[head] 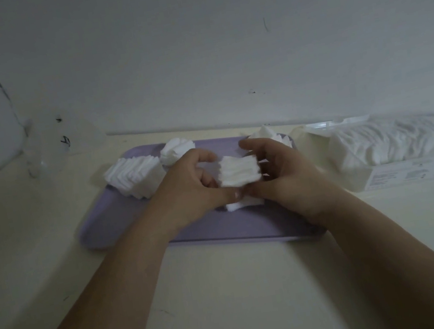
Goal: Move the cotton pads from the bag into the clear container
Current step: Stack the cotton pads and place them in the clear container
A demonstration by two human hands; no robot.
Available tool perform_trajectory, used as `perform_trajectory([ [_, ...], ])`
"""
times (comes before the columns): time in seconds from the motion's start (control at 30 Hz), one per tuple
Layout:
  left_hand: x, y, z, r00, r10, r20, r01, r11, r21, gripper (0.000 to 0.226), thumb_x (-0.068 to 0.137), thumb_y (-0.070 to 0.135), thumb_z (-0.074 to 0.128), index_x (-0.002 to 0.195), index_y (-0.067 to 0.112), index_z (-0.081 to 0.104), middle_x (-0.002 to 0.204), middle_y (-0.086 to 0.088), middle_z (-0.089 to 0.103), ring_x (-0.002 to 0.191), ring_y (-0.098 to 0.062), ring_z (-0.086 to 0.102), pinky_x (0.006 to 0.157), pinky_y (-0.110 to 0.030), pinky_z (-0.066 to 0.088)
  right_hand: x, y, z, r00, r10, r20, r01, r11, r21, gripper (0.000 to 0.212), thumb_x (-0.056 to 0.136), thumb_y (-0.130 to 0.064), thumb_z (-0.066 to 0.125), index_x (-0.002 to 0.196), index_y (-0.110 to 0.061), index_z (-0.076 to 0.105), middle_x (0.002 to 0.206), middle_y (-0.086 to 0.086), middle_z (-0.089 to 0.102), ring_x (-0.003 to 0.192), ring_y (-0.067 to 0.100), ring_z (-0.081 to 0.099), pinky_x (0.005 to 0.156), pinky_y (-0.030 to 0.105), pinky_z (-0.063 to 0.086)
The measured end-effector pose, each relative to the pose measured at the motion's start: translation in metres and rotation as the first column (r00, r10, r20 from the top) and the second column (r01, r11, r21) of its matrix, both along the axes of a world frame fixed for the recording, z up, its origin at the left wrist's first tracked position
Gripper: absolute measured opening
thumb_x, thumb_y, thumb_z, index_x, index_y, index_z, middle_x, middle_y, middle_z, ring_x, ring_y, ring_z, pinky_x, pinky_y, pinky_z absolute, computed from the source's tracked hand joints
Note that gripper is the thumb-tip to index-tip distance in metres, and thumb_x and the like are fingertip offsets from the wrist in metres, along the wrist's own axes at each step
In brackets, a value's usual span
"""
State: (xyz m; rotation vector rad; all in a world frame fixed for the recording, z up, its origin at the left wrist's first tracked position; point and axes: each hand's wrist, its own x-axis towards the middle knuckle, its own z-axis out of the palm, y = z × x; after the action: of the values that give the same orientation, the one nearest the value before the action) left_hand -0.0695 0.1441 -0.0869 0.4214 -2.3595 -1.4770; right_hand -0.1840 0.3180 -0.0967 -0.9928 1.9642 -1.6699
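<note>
Both hands hold one stack of white cotton pads (238, 170) above a lilac tray (121, 221). My left hand (188, 189) grips the stack's left side and my right hand (284, 172) grips its right side. A few more pads (243, 204) lie on the tray just under my thumbs. Other pad piles sit on the tray at the back left (137, 178), back middle (175, 150) and back right (268, 132). The clear container (386, 143), packed with pads, stands to the right of the tray. A clear plastic bag (44, 148) stands at the back left by the wall.
Tray and container rest on a cream table (232, 292) that meets a grey wall at the back. A white label (414, 173) shows on the container's front.
</note>
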Motion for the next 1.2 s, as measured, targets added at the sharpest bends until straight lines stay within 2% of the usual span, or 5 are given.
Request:
perform_trajectory([
  [0.33,0.005,0.005,0.008,0.989,-0.119,0.084,0.129,0.983,-0.131,0.039,0.072,0.015,0.092,0.105,0.019,0.073,0.049,0.022,0.056,0.046,0.006,0.046,0.054,-0.016,0.037,0.008,-0.009,-0.006,0.999,0.005,0.033,-0.007,0.999,0.039,0.094,0.061,-0.001,0.054,0.151,-0.025,0.046,0.149,-0.001,0.054,0.136,0.012,0.055,0.116,0.031,0.046],
  [0.53,0.001,0.009,0.005,0.991,-0.074,0.109,0.09,0.984,-0.152,0.046,0.067,0.027,0.091,0.104,0.017,0.066,0.083,-0.003,0.077,0.083,-0.029,0.074,0.082,-0.055,0.06,0.016,-0.015,-0.007,0.992,0.017,0.127,-0.02,1.0,0.022,0.096,0.059,0.002,0.051,0.146,-0.039,0.043,0.153,0.003,0.049,0.133,0.015,0.056,0.107,0.034,0.053],
  [0.77,-0.002,0.007,0.004,0.995,-0.052,0.082,0.061,0.99,-0.124,0.042,0.069,0.021,0.09,0.104,0.021,0.067,0.078,0.006,0.077,0.071,-0.013,0.071,0.068,-0.041,0.055,0.02,-0.014,-0.006,0.987,0.091,0.134,-0.093,0.996,0.009,0.109,0.068,0.012,0.052,0.164,-0.03,0.023,0.15,-0.006,0.047,0.118,0.007,0.057,0.076,0.009,0.049],
  [0.93,0.004,0.007,0.01,1.0,-0.017,0.027,0.019,0.994,-0.111,0.031,0.07,0.022,0.09,0.097,0.027,0.073,0.067,0.02,0.065,0.059,0.004,0.057,0.059,-0.018,0.046,0.019,-0.012,-0.002,0.993,0.026,0.119,-0.023,0.999,-0.031,0.108,0.063,0.001,0.062,0.162,-0.026,0.03,0.141,-0.004,0.048,0.137,0.022,0.054,0.114,0.04,0.049],
  [1.2,0.009,0.02,0.039,0.995,-0.101,-0.013,0.1,0.993,-0.07,0.03,0.084,0.012,0.082,0.11,0.02,0.071,0.102,0.004,0.078,0.094,-0.009,0.074,0.085,-0.038,0.059,0.01,0.009,0.032,0.964,0.087,0.251,-0.048,0.986,-0.158,0.088,0.061,0.004,0.068,0.146,-0.011,0.051,0.118,0.005,0.067,0.104,0.015,0.07,0.084,0.028,0.057],
])
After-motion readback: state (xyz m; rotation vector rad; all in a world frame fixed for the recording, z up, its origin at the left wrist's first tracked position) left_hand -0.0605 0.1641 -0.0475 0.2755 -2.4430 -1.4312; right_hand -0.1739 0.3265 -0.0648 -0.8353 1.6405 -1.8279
